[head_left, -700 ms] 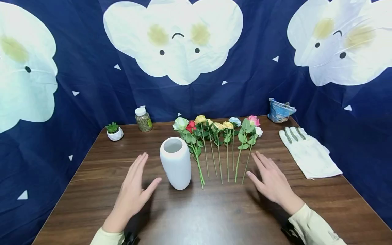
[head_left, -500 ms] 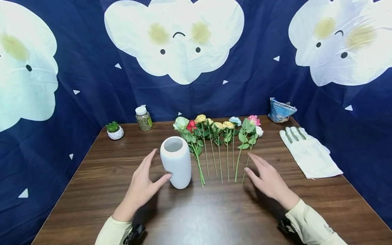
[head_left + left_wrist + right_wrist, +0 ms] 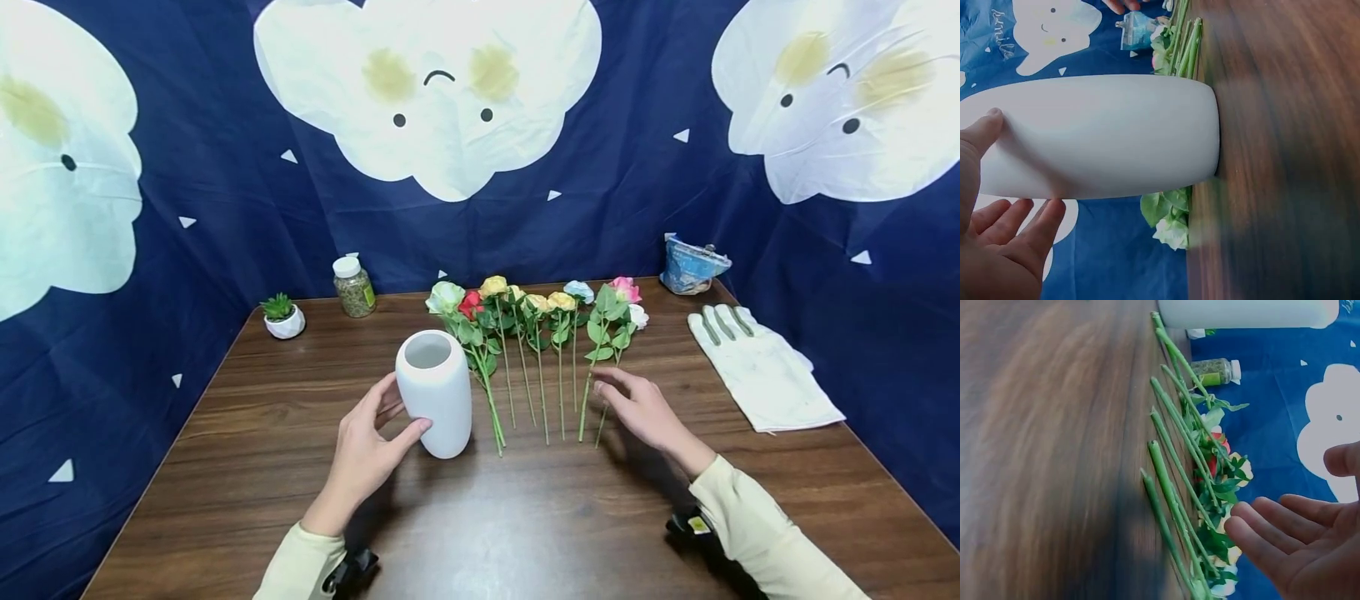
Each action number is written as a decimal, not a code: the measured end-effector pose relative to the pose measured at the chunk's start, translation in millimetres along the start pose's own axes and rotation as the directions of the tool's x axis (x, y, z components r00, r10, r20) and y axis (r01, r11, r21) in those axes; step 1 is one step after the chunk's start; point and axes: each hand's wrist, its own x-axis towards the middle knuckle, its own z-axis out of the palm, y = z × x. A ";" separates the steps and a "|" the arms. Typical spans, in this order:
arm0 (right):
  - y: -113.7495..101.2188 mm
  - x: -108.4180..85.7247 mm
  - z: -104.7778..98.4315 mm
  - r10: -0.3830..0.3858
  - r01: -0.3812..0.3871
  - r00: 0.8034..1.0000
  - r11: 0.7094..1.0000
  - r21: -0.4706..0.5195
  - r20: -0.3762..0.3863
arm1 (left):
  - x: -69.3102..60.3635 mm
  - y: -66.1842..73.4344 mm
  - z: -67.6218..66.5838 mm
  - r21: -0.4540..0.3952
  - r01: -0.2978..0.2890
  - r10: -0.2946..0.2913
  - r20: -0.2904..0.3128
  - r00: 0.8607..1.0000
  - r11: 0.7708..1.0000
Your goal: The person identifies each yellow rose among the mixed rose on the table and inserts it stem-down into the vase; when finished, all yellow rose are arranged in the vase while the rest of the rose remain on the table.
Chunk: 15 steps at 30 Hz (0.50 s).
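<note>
At the left, the person's left hand (image 3: 367, 450) stands wide around the near left side of the tall, smooth white vase (image 3: 435, 400): the thumb lies on the front, the fingers reach along the far left side, and it seems to hold the vase lightly, though how firmly cannot be told. The vase stands upright on the dark brown wood-grain table (image 3: 495, 533), its long axis vertical and its round mouth facing up.

Just right of the vase lies the row of long-stemmed flowers, from the pale green blossom (image 3: 446, 297) and the red blossom (image 3: 471, 305) through yellow ones and the light blue blossom (image 3: 579, 291) to the pink blossom (image 3: 625, 289) and the small white blossom (image 3: 638, 316). Their stems lie flat, running away from the person, cut ends near and blossoms by the dark blue cloth backdrop (image 3: 510, 237). So the axes look crossed: a flower would have to be tipped up to match the vase.

At the row's right end, the right hand (image 3: 641, 408) hovers with fingers loosely extended, grasping nothing; its fingertips are nearest the pink blossom's green stem (image 3: 583, 421), and contact cannot be told. The vase is therefore the left hand's neighbour, the rightmost stems the right's, with the other stems between.
</note>
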 end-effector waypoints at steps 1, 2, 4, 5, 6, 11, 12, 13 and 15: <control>1.7 3.1 1.1 0.021 -0.023 1.000 0.998 0.059 0.021 | -0.2 -0.5 0.9 -0.004 0.002 -0.002 -0.002 1.000 1.000; 3.5 6.5 2.4 0.043 -0.048 0.998 0.991 0.125 0.044 | -0.4 -0.4 1.5 -0.011 0.006 -0.006 -0.004 1.000 1.000; 7.2 13.0 4.9 0.082 -0.103 0.993 0.961 0.258 0.090 | -0.4 -0.3 2.6 -0.018 0.016 -0.016 -0.003 1.000 1.000; 9.3 16.0 6.1 0.097 -0.126 0.989 0.943 0.308 0.108 | -0.2 -0.3 3.1 -0.023 0.021 -0.021 -0.001 1.000 1.000; 11.2 18.6 7.1 0.112 -0.149 0.986 0.924 0.352 0.123 | -0.1 -0.3 3.7 -0.024 0.025 -0.025 0.002 1.000 0.999; 16.5 27.6 10.3 0.151 -0.217 0.972 0.864 0.455 0.178 | 0.0 -1.5 5.7 -0.008 -0.008 0.008 -0.012 1.000 1.000; 16.9 29.5 10.8 0.157 -0.233 0.968 0.848 0.476 0.195 | -0.2 -1.9 5.9 -0.001 -0.016 0.016 -0.019 1.000 1.000; 16.9 31.5 11.4 0.162 -0.250 0.963 0.832 0.496 0.213 | -0.4 -2.3 5.8 0.002 -0.021 0.021 -0.026 0.999 1.000; 18.3 36.4 13.1 0.174 -0.280 0.955 0.800 0.531 0.242 | -0.7 -2.3 5.4 0.008 -0.022 0.022 -0.029 0.999 1.000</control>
